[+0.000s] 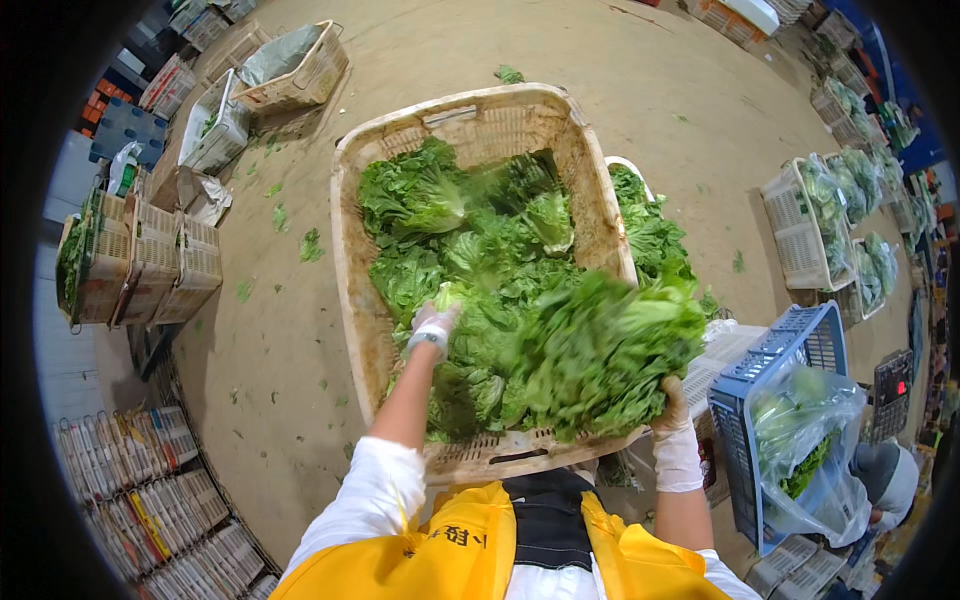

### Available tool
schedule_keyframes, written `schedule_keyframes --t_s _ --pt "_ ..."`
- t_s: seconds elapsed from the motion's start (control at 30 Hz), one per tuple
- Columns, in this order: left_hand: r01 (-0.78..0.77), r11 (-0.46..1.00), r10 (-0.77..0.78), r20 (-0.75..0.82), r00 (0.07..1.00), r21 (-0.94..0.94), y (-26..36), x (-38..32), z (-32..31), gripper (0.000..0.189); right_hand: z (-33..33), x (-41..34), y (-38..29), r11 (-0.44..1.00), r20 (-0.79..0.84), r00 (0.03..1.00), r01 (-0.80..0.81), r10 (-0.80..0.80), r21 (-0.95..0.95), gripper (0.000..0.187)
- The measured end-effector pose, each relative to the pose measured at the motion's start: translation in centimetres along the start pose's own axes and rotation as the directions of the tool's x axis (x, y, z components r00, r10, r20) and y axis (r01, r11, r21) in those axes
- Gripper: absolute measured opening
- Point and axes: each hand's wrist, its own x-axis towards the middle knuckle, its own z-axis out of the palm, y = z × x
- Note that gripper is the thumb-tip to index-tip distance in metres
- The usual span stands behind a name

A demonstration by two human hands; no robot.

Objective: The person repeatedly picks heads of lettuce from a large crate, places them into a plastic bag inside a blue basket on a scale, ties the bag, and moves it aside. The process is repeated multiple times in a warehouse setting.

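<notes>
Before me stands a large off-white plastic crate (347,300), stained brown inside, with several heads of leafy green lettuce lying in it. My left hand (433,328), in a thin translucent glove, reaches into the crate and grips the pale stem end of a lettuce head (448,294). My right hand (675,412), also gloved, holds a big, motion-blurred bunch of lettuce (607,360) from its right side. This bunch hangs over the crate's near right part and hides that rim.
Another container of lettuce (649,225) adjoins the crate's right side. A blue plastic crate (724,420) holds bagged greens (806,442); a bent-over person (889,480) is beyond it. Stacked crates (157,255) line the left. Loose leaves (310,246) litter the floor.
</notes>
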Motion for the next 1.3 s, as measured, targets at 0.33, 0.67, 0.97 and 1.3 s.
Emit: schedule_keyframes --t_s 0.33,0.67,0.97,1.3 --pt "0.061 0.993 -0.091 0.326 0.941 0.102 0.4 2.8 -2.1 0.095 -2.2 -5.3 3.9 0.887 0.053 0.885 -0.461 0.462 -0.020 0.065" --pt "-0.517 0.850 0.525 0.101 0.845 -0.098 -1.9 -5.4 -2.4 0.086 2.6 -1.9 2.2 0.757 0.396 0.901 0.131 0.179 -0.640 0.074" --pt "-0.859 0.276 0.881 -0.471 0.046 0.430 6.3 -19.1 -10.3 0.085 10.4 -4.5 -5.3 0.137 0.833 0.552 0.829 -0.034 -0.543 0.090" --pt "-0.849 0.387 0.902 0.339 0.267 -0.359 12.6 -32.2 0.6 0.095 -2.5 -14.6 -12.2 0.613 0.596 0.803 0.485 -0.028 -0.624 0.123"
